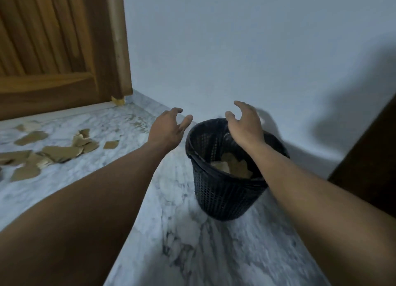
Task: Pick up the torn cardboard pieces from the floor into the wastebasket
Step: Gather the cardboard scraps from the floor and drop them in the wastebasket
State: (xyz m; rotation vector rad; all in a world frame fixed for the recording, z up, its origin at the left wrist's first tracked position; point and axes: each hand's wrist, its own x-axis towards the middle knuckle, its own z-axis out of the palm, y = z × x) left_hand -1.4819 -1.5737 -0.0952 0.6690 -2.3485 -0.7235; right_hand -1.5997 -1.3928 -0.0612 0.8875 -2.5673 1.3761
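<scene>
Head view, looking forward and down. A black perforated plastic wastebasket (227,185) stands on the grey-veined white marble floor (171,232), close to a plain pale wall (235,50). Inside it lie a few brown torn cardboard pieces (233,165), visible through the open mouth.

The left hand (166,130) is held above the floor just left of the basket's rim, fingers spread and slightly curled, holding nothing. The right hand (245,124) is over the far part of the basket's mouth, palm turned inward, fingers likewise apart and empty. The two hands face each other across the far rim, neither touching the basket so far as the view shows. Both bare forearms reach in from the lower corners.

The scattered brown cardboard scraps on the floor (53,152) lie well to the left of the left hand, in a loose overlapping heap with single pieces around it, in front of a brown wooden door (53,50). A dark piece of furniture (370,153) cuts in at the right edge.
</scene>
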